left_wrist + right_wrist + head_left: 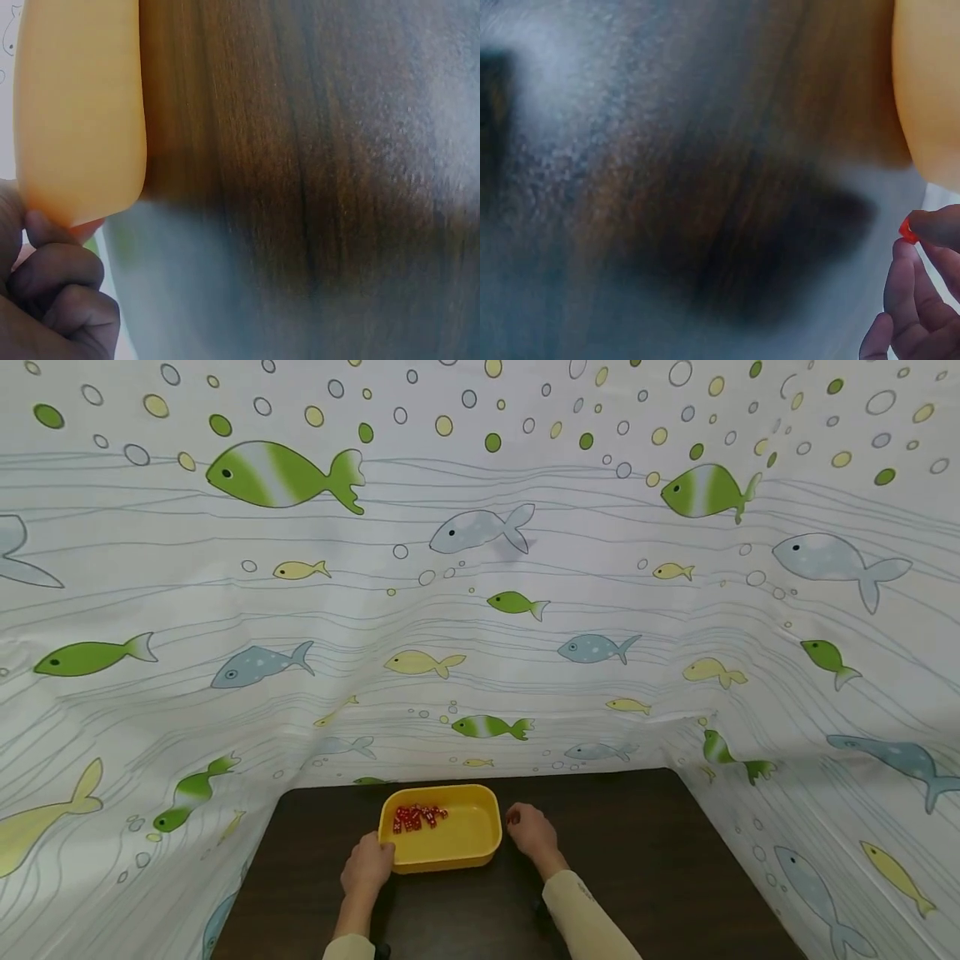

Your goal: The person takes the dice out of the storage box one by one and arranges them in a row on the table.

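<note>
A yellow tray [465, 839] with rounded corners sits on the dark table, holding several red dice [417, 817] with white pips toward its back left. My left hand [367, 864] grips the tray's left side near the front corner. In the left wrist view, its fingers curl below the tray's wall [82, 112]. Just off the tray's right side is my right hand [534, 833]. Between thumb and fingertip it pinches one small red die [908, 229], seen in the right wrist view beside the tray's outer wall.
The dark wood-grain table [637, 852] reaches out on both sides of the tray. Behind it and at its sides hangs a white sheet [360, 610] printed with fish and bubbles, close to the table's back edge.
</note>
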`<state>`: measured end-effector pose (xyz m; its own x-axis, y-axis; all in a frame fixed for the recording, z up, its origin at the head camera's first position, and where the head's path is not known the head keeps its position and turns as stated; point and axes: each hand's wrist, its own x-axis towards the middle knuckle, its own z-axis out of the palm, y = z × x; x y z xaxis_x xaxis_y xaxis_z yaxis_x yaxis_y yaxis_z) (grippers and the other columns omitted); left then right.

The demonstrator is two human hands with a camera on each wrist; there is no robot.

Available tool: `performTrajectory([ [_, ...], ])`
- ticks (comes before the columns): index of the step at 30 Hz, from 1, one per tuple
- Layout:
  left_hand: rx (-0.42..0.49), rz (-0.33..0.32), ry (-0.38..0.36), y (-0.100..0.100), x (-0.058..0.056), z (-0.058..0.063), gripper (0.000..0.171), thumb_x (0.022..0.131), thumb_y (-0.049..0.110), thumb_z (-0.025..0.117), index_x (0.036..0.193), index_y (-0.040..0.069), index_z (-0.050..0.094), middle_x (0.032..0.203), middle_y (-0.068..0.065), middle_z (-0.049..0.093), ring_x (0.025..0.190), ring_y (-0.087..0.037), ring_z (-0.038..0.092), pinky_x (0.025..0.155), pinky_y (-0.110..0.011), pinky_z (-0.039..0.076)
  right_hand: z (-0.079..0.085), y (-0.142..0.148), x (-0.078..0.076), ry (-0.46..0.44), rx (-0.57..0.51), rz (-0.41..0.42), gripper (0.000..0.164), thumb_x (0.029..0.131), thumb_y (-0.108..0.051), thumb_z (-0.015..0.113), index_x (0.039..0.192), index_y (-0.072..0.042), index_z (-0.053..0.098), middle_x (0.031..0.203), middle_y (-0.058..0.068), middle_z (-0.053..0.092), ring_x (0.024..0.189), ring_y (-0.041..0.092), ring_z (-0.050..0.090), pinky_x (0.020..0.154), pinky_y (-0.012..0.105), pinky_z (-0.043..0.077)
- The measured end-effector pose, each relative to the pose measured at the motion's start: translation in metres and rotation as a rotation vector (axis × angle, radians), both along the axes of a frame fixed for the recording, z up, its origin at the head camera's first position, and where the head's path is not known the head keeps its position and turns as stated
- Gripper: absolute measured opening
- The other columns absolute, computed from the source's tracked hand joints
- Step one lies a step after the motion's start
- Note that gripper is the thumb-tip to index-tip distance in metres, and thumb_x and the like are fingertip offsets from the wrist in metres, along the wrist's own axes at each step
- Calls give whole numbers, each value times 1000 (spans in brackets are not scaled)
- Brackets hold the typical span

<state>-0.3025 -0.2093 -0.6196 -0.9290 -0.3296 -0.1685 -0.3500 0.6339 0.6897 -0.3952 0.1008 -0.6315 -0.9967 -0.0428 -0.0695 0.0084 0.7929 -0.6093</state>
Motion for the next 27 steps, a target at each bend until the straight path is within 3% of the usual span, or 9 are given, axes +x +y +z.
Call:
performTrajectory([
  [10,33,27,3,-1,-1,-3,39,104,25,53,128,-4,62,80,-11,57,66,-24,53,59,-37,37,-11,-1,-1,-2,-2,13,11,98,-12,72,109,-12,75,98,5,71,80,23,58,77,47,52],
  [17,34,69,22,-1,-1,-7,53,104,34,51,139,-6,58,105,-21,69,78,-28,60,66,-43,45,-13,-1,-7,25,13,33,12,98,-12,73,109,-12,75,100,5,72,80,22,59,75,46,53],
  [27,91,92,-28,3,4,-25,67,107,46,40,146,-7,51,128,-31,66,95,-39,67,82,-61,52,-12,0,-6,-9,8,20,20,96,-11,74,116,-11,73,102,6,70,83,22,59,82,50,55],
])
